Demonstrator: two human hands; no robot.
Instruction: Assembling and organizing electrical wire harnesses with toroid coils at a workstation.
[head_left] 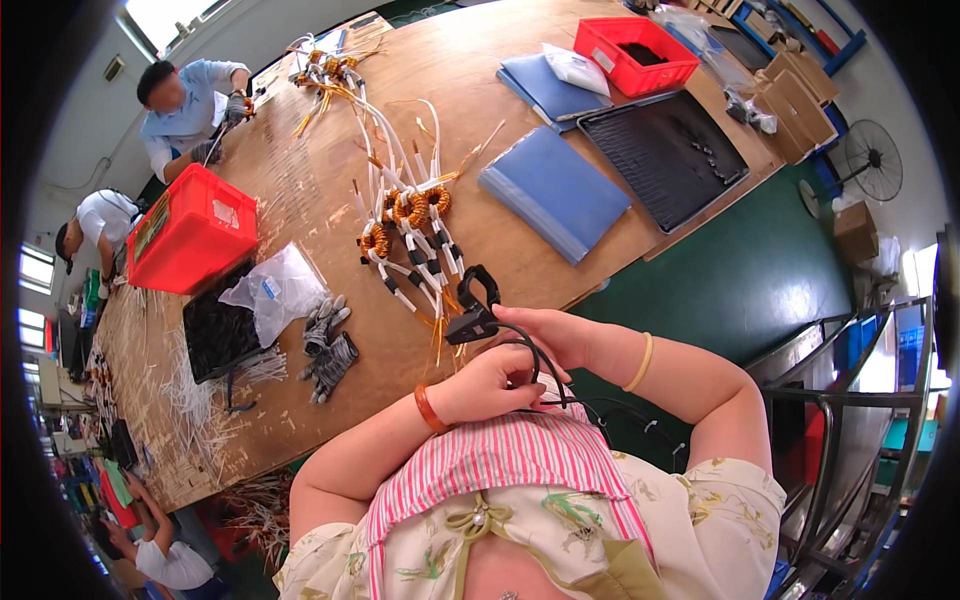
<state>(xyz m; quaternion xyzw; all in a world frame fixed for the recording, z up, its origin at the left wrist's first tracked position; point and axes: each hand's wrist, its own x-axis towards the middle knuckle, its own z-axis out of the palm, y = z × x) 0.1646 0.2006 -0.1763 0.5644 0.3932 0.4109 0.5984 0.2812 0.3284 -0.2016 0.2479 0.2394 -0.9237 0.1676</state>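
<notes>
My left hand [490, 385], an orange bangle at its wrist, is closed with curled fingers around a thin black cable [538, 352] in front of my striped apron. My right hand [548, 335] comes in from the right and grips the edge of a black clip-like device [474, 322] with an open loop on top. The cable runs from this device past both hands. Just beyond it on the table lie copper-wound ring coils [408, 210] with white sleeved leads [415, 272] and bare wire ends. Some of my right fingers are hidden behind the device and cable.
On the wooden table [310, 190] are grey gloves [328, 345], a plastic bag [278, 292], a red crate [195, 230], blue folders [555, 190], a black tray [665, 160] and a red bin [636, 55]. A co-worker [190, 110] works across it. A metal rack [850, 400] stands right.
</notes>
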